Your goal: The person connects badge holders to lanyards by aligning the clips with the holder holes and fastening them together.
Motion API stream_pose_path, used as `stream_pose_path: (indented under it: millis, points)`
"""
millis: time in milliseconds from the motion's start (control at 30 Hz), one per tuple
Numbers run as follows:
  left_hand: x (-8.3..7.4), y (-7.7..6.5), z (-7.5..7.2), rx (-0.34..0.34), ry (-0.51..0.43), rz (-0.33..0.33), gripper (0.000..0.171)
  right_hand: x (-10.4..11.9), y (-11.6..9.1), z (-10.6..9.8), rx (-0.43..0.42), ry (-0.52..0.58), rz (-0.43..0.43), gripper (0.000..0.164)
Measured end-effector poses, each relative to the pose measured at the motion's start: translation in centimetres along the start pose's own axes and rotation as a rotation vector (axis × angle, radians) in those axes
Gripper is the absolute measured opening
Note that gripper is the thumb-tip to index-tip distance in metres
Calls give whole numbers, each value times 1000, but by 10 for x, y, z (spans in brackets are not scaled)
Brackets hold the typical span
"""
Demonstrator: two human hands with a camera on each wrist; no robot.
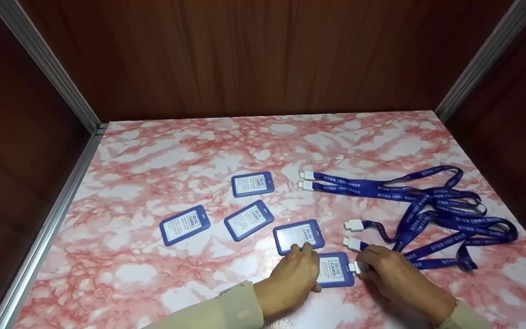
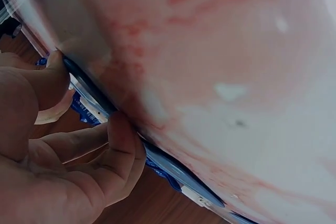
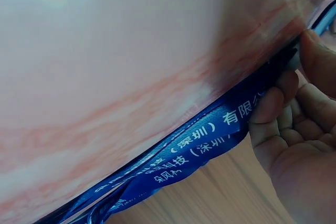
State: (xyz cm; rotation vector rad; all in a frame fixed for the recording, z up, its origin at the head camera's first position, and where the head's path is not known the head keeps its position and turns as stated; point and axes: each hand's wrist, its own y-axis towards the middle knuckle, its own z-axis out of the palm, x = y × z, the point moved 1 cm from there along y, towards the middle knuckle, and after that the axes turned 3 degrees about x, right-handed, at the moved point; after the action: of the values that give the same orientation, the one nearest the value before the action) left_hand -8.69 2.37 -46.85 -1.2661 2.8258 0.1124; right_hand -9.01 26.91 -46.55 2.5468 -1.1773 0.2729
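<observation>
Near the front of the table, my left hand (image 1: 292,276) holds a blue ID card holder (image 1: 336,270) by its long edges, covering its left end. The left wrist view shows the thumb and fingers against the dark blue edge of the holder (image 2: 86,81). My right hand (image 1: 393,276) pinches the white clip (image 1: 355,267) of a blue lanyard (image 3: 210,129) right at the holder's slotted end. That lanyard's strap, printed in white characters, trails away under the right fingers. Just behind my left fingertips lies another blue card holder (image 1: 298,235), overlapped by them in the head view.
Three more card holders lie to the left and behind: one (image 1: 185,225) farthest left, one tilted (image 1: 249,220), one at the back (image 1: 253,184). Several blue lanyards (image 1: 427,201) spread over the right side, white clips (image 1: 307,185) pointing left. Dark wooden panels (image 1: 263,59) surround the pink marbled table (image 1: 176,151).
</observation>
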Motion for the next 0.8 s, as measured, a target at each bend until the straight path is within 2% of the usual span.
stream_pose_path:
  millis: [133,367,667,800]
  points:
    - [0,1,0,2,14,5,54,1,1,1,17,14,18,32]
    - [0,2,-1,13,0,0,54,5,1,4,-11,5,0,34]
    - [-2,3,-1,-29,74,21,57,7,2,4,-18,-33,-1,33]
    - [-3,1,-2,-7,103,21,55,7,1,3,-40,-51,-34,33]
